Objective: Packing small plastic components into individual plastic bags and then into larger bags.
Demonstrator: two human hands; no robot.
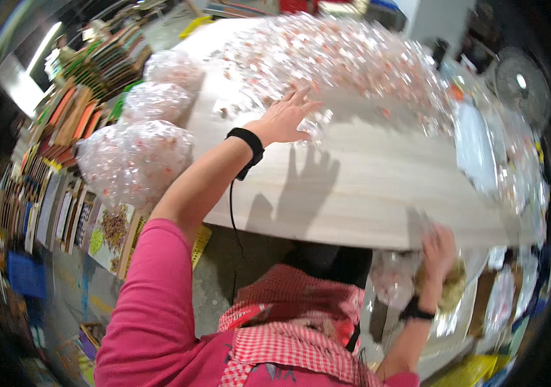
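Observation:
My left hand (288, 117) is stretched over the pale wooden table (366, 187), its fingers spread apart. Around its fingertips lie the near-left packets of a wide pile of small, shiny clear packets (346, 55) with orange-red bits. One loose clear packet (317, 122) shows right beside the thumb; whether the hand touches it I cannot tell. My right hand (439, 253) is at the near right edge of the table, fingers at the edge and smeared by motion. Nothing can be made out in it.
Big clear bags full of packets (137, 161) stand along the table's left side. Light-blue plastic bags (474, 148) hang over the right side, near a fan (522, 87). Stacked trays (69, 119) fill the left. Below the right edge are more filled bags (395, 280).

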